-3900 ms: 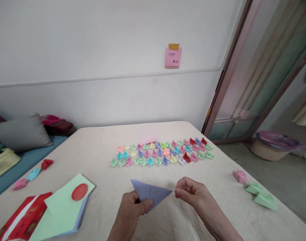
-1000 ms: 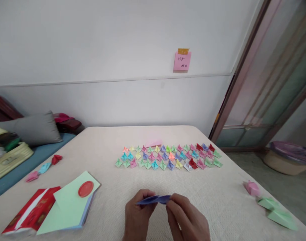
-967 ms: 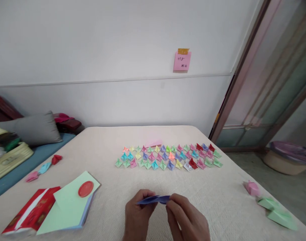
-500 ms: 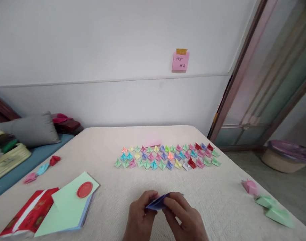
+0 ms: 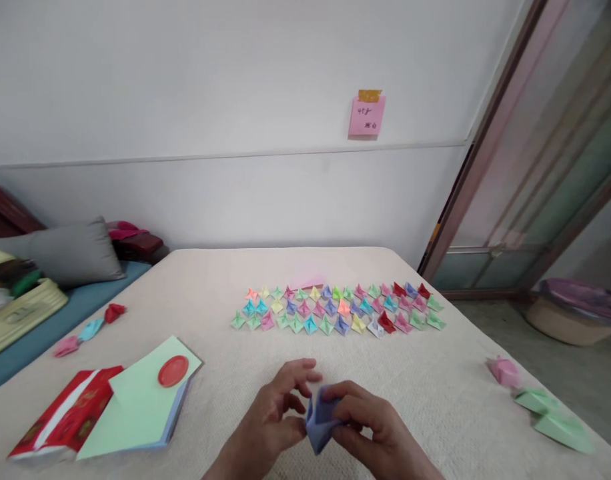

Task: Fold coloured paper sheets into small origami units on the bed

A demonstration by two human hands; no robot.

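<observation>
A small piece of folded blue-purple paper (image 5: 319, 430) stands between my two hands above the table, its pocket spread apart and a point facing down. My right hand (image 5: 373, 423) pinches its right side with thumb and fingers. At the left edge, my left hand (image 5: 273, 417) has its thumb and a curled finger against the paper, while the index finger is raised off it. Beyond my hands lie rows of small folded paper boats (image 5: 341, 325) in many colours.
Left on the table are a stack of coloured paper (image 5: 135, 413), a red disc (image 5: 173, 371), a red packet (image 5: 65, 410) and several folded pieces (image 5: 91, 329). Pink (image 5: 505, 371) and green folded papers (image 5: 563, 430) lie near the right edge. A wall (image 5: 235, 200) stands behind.
The blue-purple paper has turned from nearly flat to point-down and its pocket has opened. My left index finger has lifted away. The view has shifted slightly.
</observation>
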